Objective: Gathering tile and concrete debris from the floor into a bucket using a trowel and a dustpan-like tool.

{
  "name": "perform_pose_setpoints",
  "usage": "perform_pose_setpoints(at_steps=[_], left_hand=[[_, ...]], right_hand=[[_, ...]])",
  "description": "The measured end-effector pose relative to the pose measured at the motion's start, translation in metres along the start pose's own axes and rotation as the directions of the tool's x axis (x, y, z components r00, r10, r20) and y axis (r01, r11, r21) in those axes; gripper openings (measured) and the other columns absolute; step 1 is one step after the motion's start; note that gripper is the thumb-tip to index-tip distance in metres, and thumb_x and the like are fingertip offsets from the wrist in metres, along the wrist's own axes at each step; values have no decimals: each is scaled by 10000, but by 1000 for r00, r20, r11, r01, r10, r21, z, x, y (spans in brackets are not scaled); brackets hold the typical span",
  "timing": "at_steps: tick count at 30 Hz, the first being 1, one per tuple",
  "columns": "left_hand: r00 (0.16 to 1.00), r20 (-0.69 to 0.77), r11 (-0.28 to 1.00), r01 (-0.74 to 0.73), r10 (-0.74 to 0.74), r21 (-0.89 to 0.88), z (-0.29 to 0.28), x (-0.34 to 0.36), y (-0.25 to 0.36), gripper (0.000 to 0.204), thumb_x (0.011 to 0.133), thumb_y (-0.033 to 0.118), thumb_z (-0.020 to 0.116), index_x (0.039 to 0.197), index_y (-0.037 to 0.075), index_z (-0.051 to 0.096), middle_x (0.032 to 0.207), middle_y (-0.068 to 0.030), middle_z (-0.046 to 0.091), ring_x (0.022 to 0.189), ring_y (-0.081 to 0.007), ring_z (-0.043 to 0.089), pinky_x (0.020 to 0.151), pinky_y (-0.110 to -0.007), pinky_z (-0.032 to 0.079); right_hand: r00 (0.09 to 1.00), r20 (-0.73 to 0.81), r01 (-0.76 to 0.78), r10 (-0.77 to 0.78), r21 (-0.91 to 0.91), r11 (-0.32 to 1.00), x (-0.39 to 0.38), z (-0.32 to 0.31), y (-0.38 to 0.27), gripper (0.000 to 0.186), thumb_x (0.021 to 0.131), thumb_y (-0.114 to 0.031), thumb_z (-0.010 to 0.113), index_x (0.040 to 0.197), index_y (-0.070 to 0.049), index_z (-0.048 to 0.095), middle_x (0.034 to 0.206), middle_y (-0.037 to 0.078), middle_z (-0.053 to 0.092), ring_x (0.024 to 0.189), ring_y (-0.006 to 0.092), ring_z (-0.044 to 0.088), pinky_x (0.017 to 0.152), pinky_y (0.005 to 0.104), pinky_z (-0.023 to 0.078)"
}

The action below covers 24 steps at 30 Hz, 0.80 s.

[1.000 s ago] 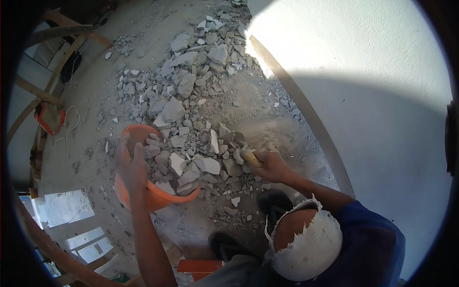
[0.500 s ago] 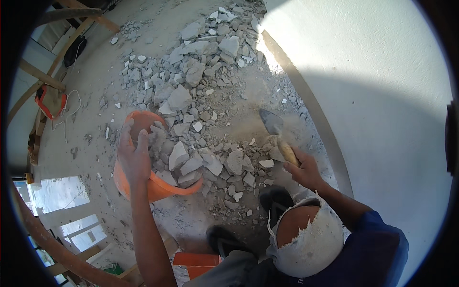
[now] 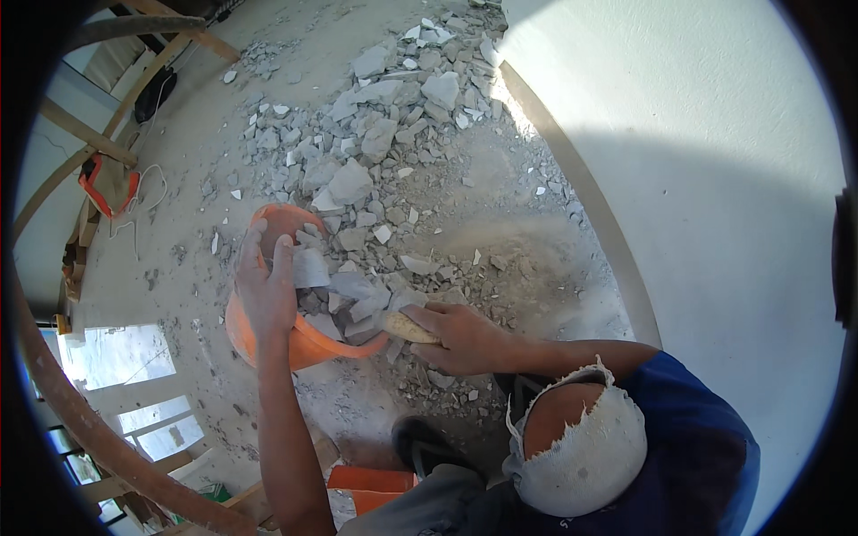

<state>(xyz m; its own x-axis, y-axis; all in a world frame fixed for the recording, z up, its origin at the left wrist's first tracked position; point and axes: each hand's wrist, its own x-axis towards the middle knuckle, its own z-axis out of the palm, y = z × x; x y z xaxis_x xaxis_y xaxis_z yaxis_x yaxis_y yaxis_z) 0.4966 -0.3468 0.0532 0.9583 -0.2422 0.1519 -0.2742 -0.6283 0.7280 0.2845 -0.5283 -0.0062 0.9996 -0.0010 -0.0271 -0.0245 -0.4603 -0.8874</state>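
Note:
An orange bucket (image 3: 307, 351) lies tipped in front of me, its mouth toward the rubble and chunks of broken masonry inside it. My left hand (image 3: 268, 286) grips its upper rim, thumb and fingers on either side. In my right hand (image 3: 460, 338) is a trowel, held by its pale wooden handle (image 3: 409, 328) at the bucket's right edge. Its blade is mostly hidden among grey rubble (image 3: 357, 295) at the mouth.
A long heap of broken chunks (image 3: 380, 138) stretches ahead. The white wall (image 3: 697, 179) borders the right side. A second orange container (image 3: 371, 482) sits by my sandalled foot (image 3: 429, 447). Wooden poles (image 3: 85, 134) and a pale cord (image 3: 156, 192) are at the left.
My right hand has swept the trowel left and nearer, from the dusty ground by the wall to the bucket's mouth. The left hand stays on the rim.

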Motion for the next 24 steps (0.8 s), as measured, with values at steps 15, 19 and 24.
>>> perform_pose_setpoints(at_steps=[15,19,24], left_hand=[[999,-42,994,15,-11,110,6,6,-2,497,896,248,659,1336,27,596,1328,-150,607,1269,-299,527,1092,-419,392],[999,-46,988,-9,16,155,4,0,-7,500,898,258,652,1337,25,592,1325,-148,606,1286,-302,515,1103,-424,377],[998,-41,988,-32,39,150,2,-3,-4,504,905,296,647,1324,18,600,1330,-156,608,1313,-308,496,1116,-429,361]], right_hand=[[696,189,-684,692,468,560,-119,8,52,534,951,-268,649,1408,-21,524,772,32,629,555,84,581,501,274,461],[719,414,-695,559,391,604,-37,22,16,543,936,-294,648,1367,11,523,766,99,655,673,235,667,624,398,519],[936,211,-300,282,56,952,15,28,-5,522,910,-245,617,1340,21,494,883,280,665,861,478,650,787,497,518]])
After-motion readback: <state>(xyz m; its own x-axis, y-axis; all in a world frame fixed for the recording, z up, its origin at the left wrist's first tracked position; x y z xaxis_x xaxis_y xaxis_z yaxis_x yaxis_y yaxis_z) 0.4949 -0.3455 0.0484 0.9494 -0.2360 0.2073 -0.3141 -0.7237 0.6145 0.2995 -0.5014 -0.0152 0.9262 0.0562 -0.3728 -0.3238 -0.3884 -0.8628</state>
